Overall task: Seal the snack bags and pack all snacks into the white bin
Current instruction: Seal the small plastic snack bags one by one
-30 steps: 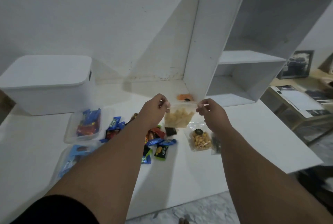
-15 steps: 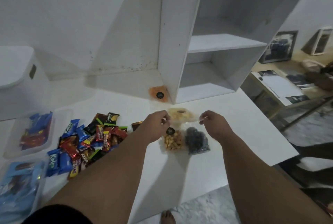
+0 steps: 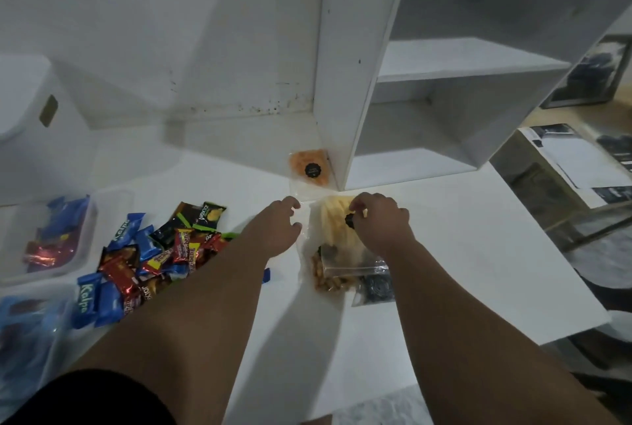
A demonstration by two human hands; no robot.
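The clear bag of pale chips (image 3: 333, 231), laid just before the white shelf unit (image 3: 345, 82), is pinched near its black sticker (image 3: 350, 220) by the right hand (image 3: 381, 229), the left hand (image 3: 273, 229) is seen loosely spread and empty, and the bag is judged light, soft and crushable, best taken by its edge.

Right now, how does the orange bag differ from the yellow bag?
Contents: the orange bag holds orange snacks, the yellow bag pale yellow ones. Place: the orange bag lies alone against the foot of the shelf; the yellow bag lies nearer, overlapping the nut bag. Handling: nothing touches the orange bag, while the right hand pinches the yellow bag at its sticker. Both are clear pouches with a round black sticker.
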